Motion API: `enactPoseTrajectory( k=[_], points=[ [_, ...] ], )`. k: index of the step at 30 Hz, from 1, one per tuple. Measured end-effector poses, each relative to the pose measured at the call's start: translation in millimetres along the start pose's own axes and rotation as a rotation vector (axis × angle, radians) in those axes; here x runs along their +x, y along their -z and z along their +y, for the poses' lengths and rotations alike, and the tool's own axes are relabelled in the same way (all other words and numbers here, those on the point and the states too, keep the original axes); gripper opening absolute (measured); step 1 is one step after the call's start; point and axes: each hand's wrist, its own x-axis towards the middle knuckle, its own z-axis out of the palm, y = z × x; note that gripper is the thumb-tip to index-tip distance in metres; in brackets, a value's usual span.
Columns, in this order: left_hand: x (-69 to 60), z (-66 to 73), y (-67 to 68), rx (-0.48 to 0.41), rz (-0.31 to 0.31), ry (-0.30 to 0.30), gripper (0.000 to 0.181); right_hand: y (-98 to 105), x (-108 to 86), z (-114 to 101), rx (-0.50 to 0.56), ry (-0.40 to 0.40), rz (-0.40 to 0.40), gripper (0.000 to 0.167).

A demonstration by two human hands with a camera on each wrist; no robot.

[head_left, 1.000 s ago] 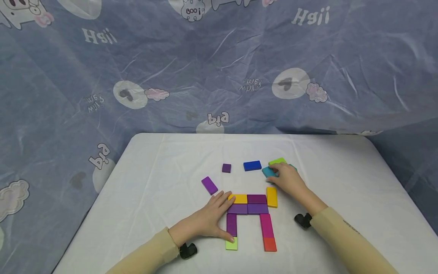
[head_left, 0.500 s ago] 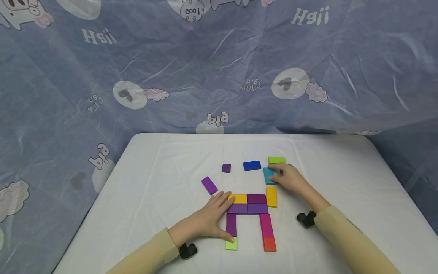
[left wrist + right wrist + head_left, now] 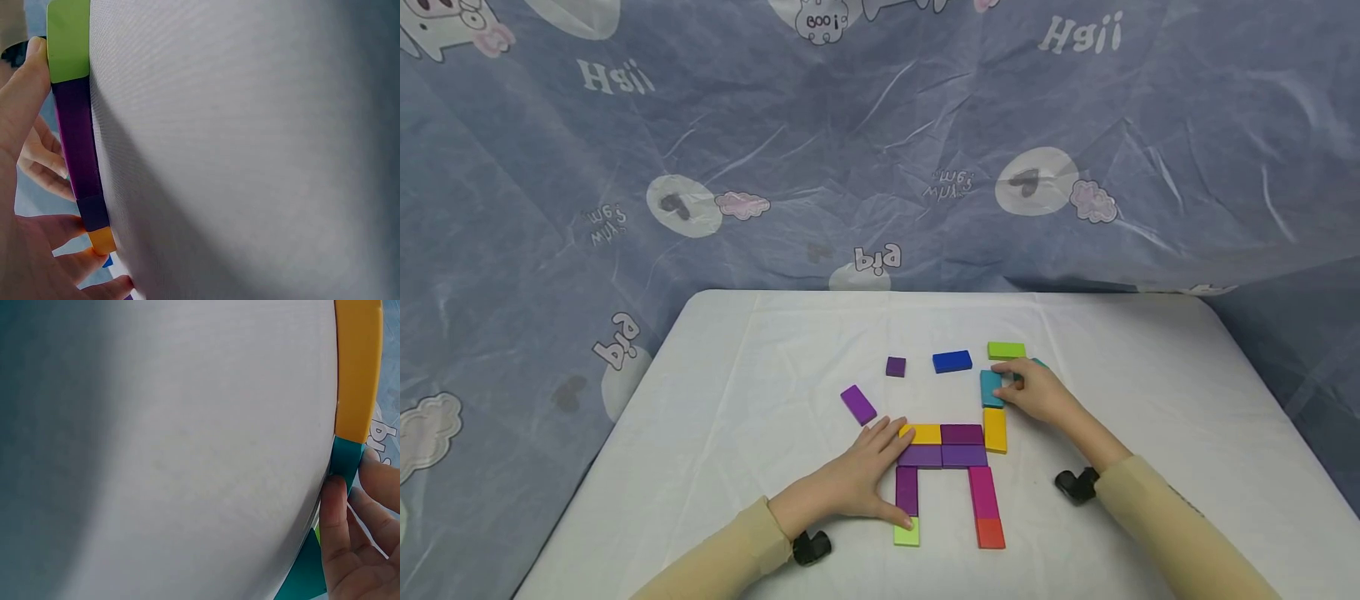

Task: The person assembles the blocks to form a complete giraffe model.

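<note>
My left hand [image 3: 853, 482] lies spread along the left side of flat blocks joined on the table. Its thumb touches the light green block [image 3: 906, 537], beside a purple block [image 3: 907, 492]; its fingers reach the yellow block [image 3: 925, 434]. My right hand [image 3: 1037, 392] pinches a teal block [image 3: 991, 388] between thumb and fingers. That block's near end meets the upright yellow block [image 3: 996, 431], and in the right wrist view the teal block [image 3: 345, 459] touches the yellow block [image 3: 358, 369] too. Magenta [image 3: 983, 492] and red [image 3: 990, 533] blocks form the right leg.
Loose blocks lie farther back: a purple one [image 3: 858, 404], a small dark purple one [image 3: 896, 367], a blue one [image 3: 952, 362] and a green one [image 3: 1006, 351]. Another teal block [image 3: 305, 572] is partly hidden behind my right hand. A printed cloth [image 3: 820, 150] hangs beyond the white table [image 3: 760, 350].
My right hand has turned the teal block from slanted to lengthwise and drawn it toward me against the upright yellow block. The green block behind was straightened. My left hand stays put.
</note>
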Motion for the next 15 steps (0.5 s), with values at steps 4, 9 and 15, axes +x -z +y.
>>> enactPoseTrajectory(
  k=[4, 9, 15],
  points=[
    [0.3, -0.3, 0.1, -0.007, -0.002, 0.000, 0.118, 0.0, -1.1, 1.5, 0.005, 0.020, 0.006, 0.045],
    [1.2, -0.9, 0.0, -0.011, 0.002, -0.005, 0.117, -0.4, -2.5, 1.5, 0.023, 0.024, 0.009, 0.044],
    [1.9, -0.9, 0.5, -0.016, -0.005, -0.004, 0.117, -0.2, -4.5, -0.2, 0.037, 0.024, 0.009, 0.045]
  ],
)
